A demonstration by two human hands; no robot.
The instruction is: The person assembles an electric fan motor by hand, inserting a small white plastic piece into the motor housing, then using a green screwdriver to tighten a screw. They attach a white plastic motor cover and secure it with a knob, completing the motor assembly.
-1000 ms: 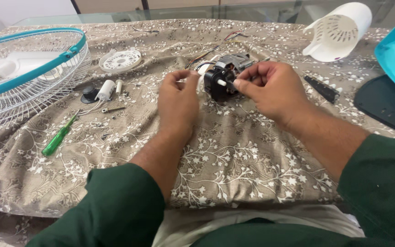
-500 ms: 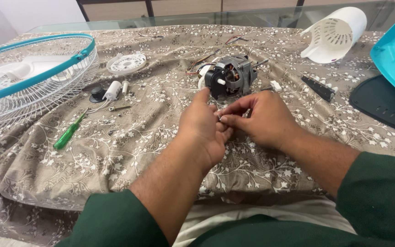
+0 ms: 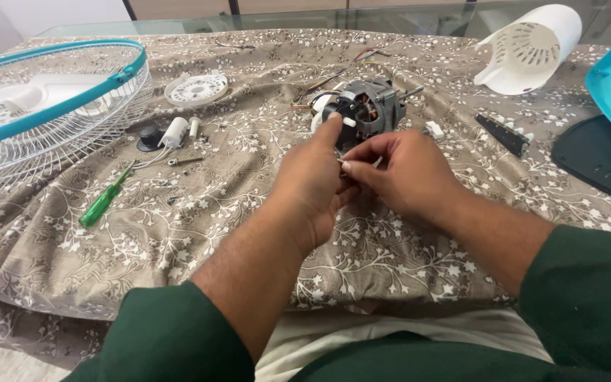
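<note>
Since half a second ago both hands have been carried a little farther up the cloth, so that they now lie just in front of the fan motor (image 3: 365, 107), and the left index finger has been stretched out until its tip is at the motor's black front housing. The left hand (image 3: 312, 185) is otherwise loosely curled; the right hand (image 3: 408, 173) is pinched narrow, thumb against forefinger, on a small pale part (image 3: 377, 162) too tiny to be identified. The motor is seen at the far middle of the table, dark grey metal with copper windings showing, a short white stub at its front, and coloured wires (image 3: 334, 76) trailing behind. A beige tablecloth (image 3: 404, 247) printed with white flowering sprigs is spread beneath. To the far left a white wire fan guard (image 3: 51, 106) rimmed in teal is laid, with a round white slotted disc (image 3: 196, 90), a white cylindrical capacitor (image 3: 174, 133) and a black knob (image 3: 150, 137) near it; a green-handled screwdriver (image 3: 104, 201) lies nearer. At far right a white vented plastic housing (image 3: 532, 46) lies tipped over.
</note>
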